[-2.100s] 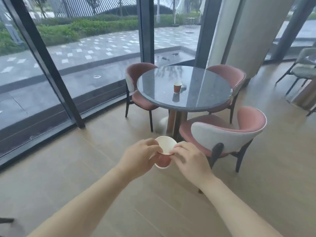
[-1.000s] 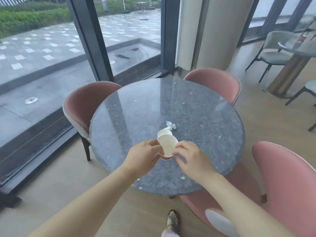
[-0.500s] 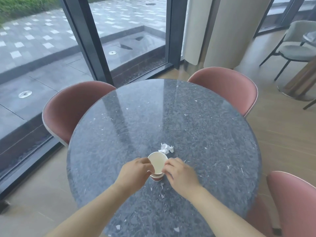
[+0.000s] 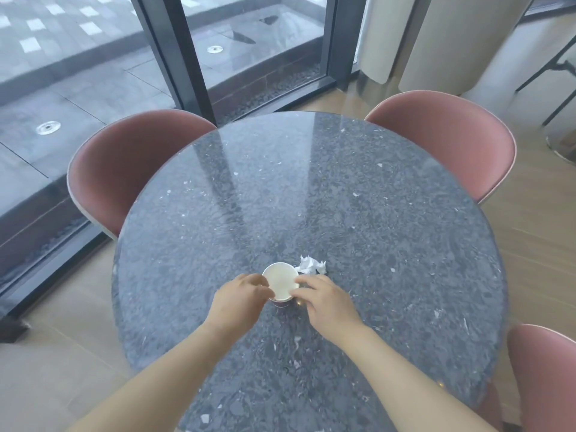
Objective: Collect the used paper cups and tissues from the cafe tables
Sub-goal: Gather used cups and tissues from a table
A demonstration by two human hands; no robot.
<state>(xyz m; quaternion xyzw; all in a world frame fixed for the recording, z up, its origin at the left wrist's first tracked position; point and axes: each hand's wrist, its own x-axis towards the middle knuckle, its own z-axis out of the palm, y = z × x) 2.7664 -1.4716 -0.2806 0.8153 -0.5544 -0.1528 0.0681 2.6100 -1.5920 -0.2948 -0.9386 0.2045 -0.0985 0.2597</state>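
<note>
leaning over a round, dark speckled table (image 4: 343, 198), we pinch a white paper cup (image 4: 280, 283) by its rim from both sides. our left grip (image 4: 240, 302) curls fingers and thumb onto the cup's left edge. our right grip (image 4: 325, 302) closes thumb and forefinger on the right edge. each grip is drawn in tight on the cup.

the cup is upright, its white inside facing the camera, over the near middle of the table. a strip of reddish wall shows below the rim. our fingers hide the base, so we cannot tell whether it rests on the table or hangs just above it.

a crumpled white tissue (image 4: 311, 265) lies on the table just beyond the cup, off its far right rim and near our right fingertips. whether it touches the cup we cannot tell.

three pink chairs ring the table: one at far left (image 4: 124, 163), one at far right (image 4: 452, 141), and one at near right (image 4: 545, 369), cut off by the frame's edge. dark window frames (image 4: 174, 54) stand behind, with grey paving outside. a pale column (image 4: 461, 42) rises at upper right.
</note>
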